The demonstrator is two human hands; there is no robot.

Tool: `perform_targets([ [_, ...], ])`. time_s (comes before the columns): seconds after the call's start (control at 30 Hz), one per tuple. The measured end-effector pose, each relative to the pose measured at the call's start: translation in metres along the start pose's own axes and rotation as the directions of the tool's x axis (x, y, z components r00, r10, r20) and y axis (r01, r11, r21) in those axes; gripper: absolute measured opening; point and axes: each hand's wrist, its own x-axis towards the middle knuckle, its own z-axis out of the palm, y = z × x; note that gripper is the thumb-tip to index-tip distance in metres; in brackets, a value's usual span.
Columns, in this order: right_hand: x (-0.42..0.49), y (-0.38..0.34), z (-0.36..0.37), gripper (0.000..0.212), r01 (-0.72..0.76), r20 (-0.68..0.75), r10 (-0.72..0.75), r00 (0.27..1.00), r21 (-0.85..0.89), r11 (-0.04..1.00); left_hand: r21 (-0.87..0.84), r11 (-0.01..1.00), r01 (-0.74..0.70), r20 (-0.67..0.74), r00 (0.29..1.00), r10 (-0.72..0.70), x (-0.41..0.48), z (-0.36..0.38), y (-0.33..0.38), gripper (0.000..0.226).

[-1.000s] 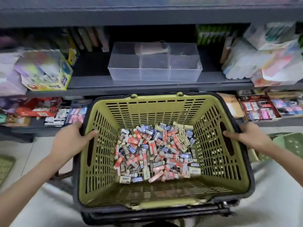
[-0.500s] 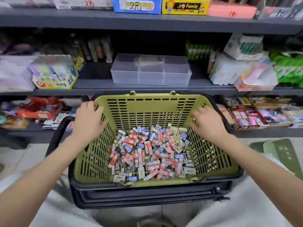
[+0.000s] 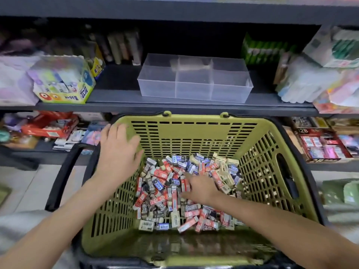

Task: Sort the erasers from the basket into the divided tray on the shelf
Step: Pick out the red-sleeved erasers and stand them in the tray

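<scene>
Erasers (image 3: pixel 161 183) now lie under the lowered right hand (image 3: pixel 202 189).

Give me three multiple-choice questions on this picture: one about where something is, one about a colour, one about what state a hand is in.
1. Where does the clear divided tray stand? A on the shelf behind the basket; B inside the basket; C on the floor.
2. What colour is the basket? A red; B white; C olive green.
3. How is the left hand? A gripping an eraser; B open, fingers spread; C holding the tray.
Answers: A, it sits on the dark shelf; C, its slatted walls are green; B, its fingers hold nothing.
</scene>
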Motion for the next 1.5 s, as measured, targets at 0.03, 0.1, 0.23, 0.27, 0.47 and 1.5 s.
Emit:
perform_targets([
  [0.03, 0.002, -0.003, 0.006, 0.083, 0.001, 0.0, -0.001, 1.0, -0.023, 1.0, -0.027, 0.999, -0.029, -0.006, 1.0, 0.028, 0.007, 0.001, 0.003, 0.026],
  [0.1, 0.008, -0.007, 0.015, 0.089, -0.044, -0.023, 0.043, 0.999, -0.019, 0.999, -0.082, 0.994, -0.068, 0.005, 0.998, 0.069, 0.023, 0.002, 0.011, 0.025],
  [0.23, 0.019, -0.005, 0.022, 0.078, -0.08, -0.014, 0.087, 0.996, 0.281, 0.956, -0.236, 0.962, -0.138, 0.062, 0.986, 0.157, 0.044, 0.011, 0.033, 0.027],
  [0.27, 0.019, -0.003, 0.022, 0.073, -0.078, -0.013, 0.087, 0.996, 0.336, 0.939, -0.253, 0.957, -0.144, 0.055, 0.985, 0.163, 0.047, 0.013, 0.037, 0.027],
  [0.47, 0.018, 0.004, 0.024, 0.047, -0.11, -0.028, 0.134, 0.991, 0.424, 0.899, -0.497, 0.867, 0.044, 0.25, 0.964, 0.095, 0.038, 0.023, 0.061, 0.012],
  [1.5, -0.038, 0.053, 0.008, 0.095, -0.106, 0.138, 0.087, 0.987, 0.14, 0.984, -0.458, -0.389, 0.799, 0.817, 0.551, 0.17, 0.024, 0.075, 0.073, 0.03],
])
